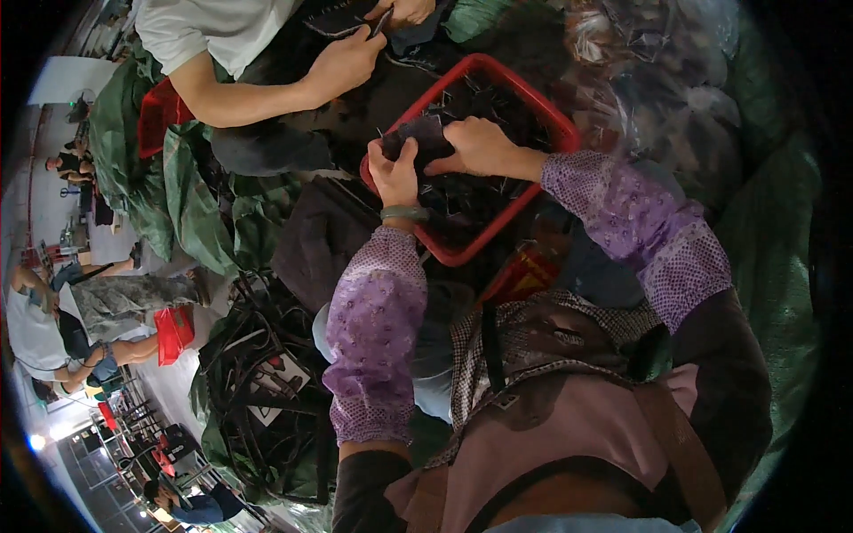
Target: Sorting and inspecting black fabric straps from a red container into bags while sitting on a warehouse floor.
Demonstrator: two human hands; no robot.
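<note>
A dark piece of fabric [423, 135] is stretched between my two hands, above a red plastic basket [462, 255]. My left hand [396, 178] pinches its left side between thumb and fingers, a bracelet at the wrist. From the other side my right hand [475, 149] grips its right edge, thumb at the lower corner. Many dark pieces with pale loose thread ends [524, 115] fill the basket below. Whether a small tool is in either hand, I cannot tell. Purple patterned sleeve covers [378, 329] reach up both my forearms.
Across from me a person in a white shirt [218, 31] handles a dark piece. Green woven sacks [178, 186] lie at the left, one with dark straps [258, 373]. Clear plastic bags [657, 115] stand at the right. Other people [53, 329] are farther off left.
</note>
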